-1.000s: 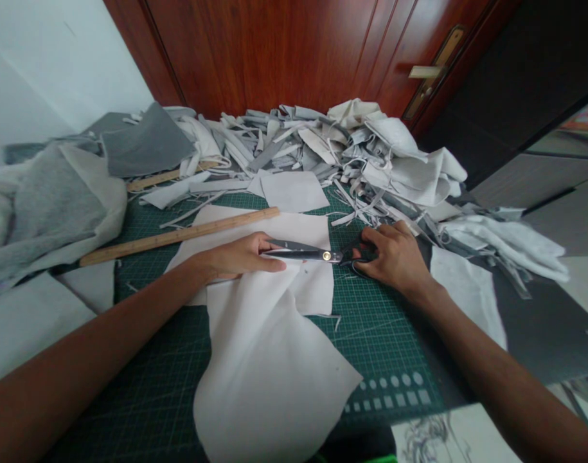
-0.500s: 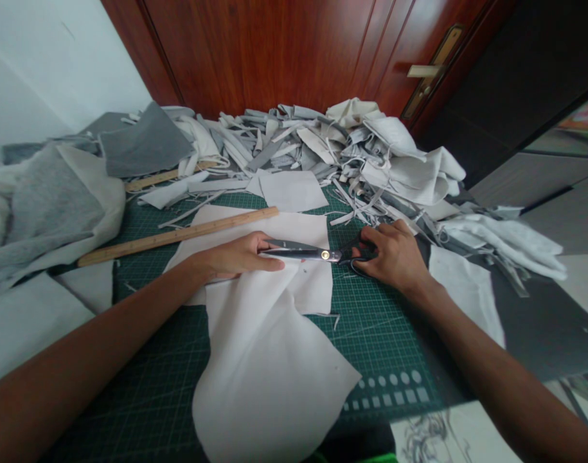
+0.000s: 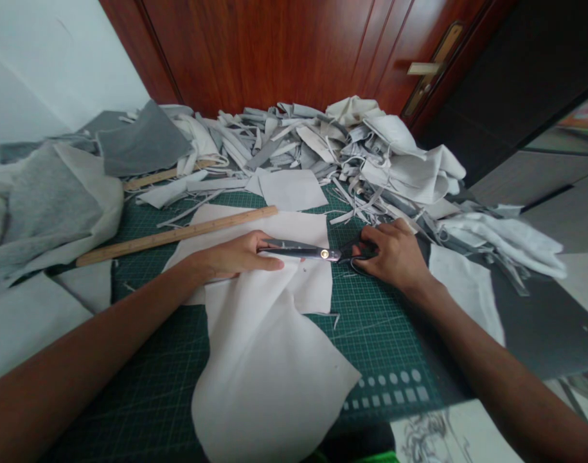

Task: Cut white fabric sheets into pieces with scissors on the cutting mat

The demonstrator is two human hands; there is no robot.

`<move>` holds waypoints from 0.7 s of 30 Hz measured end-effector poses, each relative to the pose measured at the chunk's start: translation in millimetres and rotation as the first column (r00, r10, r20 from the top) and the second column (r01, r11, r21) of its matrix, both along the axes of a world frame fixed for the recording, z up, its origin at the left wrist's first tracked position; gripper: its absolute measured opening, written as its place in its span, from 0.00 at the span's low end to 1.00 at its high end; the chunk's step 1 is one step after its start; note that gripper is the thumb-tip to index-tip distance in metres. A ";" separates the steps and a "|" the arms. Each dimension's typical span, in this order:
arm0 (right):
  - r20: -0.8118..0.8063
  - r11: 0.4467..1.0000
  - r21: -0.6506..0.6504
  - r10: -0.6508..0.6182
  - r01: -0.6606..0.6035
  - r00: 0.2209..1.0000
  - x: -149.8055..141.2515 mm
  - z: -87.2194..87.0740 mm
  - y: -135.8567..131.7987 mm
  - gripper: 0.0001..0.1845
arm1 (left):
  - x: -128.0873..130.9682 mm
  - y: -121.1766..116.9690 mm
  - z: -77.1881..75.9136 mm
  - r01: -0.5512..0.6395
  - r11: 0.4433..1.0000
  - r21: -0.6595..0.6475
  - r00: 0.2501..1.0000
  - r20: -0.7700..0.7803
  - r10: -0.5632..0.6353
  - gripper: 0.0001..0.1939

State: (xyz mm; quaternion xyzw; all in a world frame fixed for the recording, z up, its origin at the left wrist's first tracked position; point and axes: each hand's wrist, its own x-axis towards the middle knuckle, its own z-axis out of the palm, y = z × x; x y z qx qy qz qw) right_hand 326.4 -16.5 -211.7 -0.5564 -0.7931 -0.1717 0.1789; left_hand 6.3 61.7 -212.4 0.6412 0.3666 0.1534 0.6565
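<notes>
My right hand (image 3: 392,254) is wrapped round the black handles of a pair of scissors (image 3: 324,254), whose blades point left and look nearly closed. My left hand (image 3: 240,254) pinches the top edge of a white fabric piece (image 3: 269,373) between thumb and fingers. The scissor tips reach in at that thumb and forefinger, along the fabric's upper edge; whether they touch the hand I cannot tell. From the left hand the fabric drapes down past the front of the mat. Beneath it lies another white fabric sheet (image 3: 308,228), flat.
A green cutting mat (image 3: 385,341) covers much of the dark table (image 3: 539,334). A wooden ruler (image 3: 178,236) lies diagonally across the flat sheet. Grey and white scraps (image 3: 294,145) are heaped along the back, before a wooden door (image 3: 274,51). Folded fabric (image 3: 57,193) sits at left.
Both hands, the scissors and the fabric keep almost the same positions. The view has shifted very slightly.
</notes>
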 end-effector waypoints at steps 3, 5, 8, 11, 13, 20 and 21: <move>-0.013 1.000 -0.025 -0.005 0.005 1.000 0.4 0.2 0.2 0.09 | 1.8 0.3 1.3 0.005 1.000 -0.007 1.000 0.000 -0.005 0.24; -0.018 0.999 -0.030 -0.011 0.011 1.000 -0.1 0.4 -0.1 0.10 | 2.5 0.1 2.2 0.013 1.000 -0.009 1.000 -0.006 -0.013 0.23; -0.012 0.999 -0.034 -0.017 0.017 1.000 -2.5 0.9 -1.3 0.09 | 2.6 -0.1 3.5 0.003 1.000 0.012 1.000 -0.018 -0.003 0.23; 0.015 0.999 -0.051 -0.009 0.009 1.000 -6.0 1.7 -3.0 0.09 | 2.7 0.1 5.5 0.032 0.999 0.023 0.998 -0.061 -0.030 0.21; 0.025 0.998 -0.068 -0.009 0.010 1.000 -8.0 2.6 -4.0 0.10 | 3.0 0.3 7.5 0.075 0.997 0.020 0.995 -0.074 -0.074 0.18; 0.018 0.998 -0.052 -0.038 0.039 0.999 -9.9 6.3 -4.6 0.08 | 1.6 1.3 7.0 0.085 0.996 0.019 0.993 -0.081 -0.083 0.19; 0.016 0.998 -0.052 -0.033 0.034 0.999 -9.9 6.5 -4.5 0.08 | 1.0 1.5 5.7 0.072 0.997 0.021 0.993 -0.091 -0.069 0.20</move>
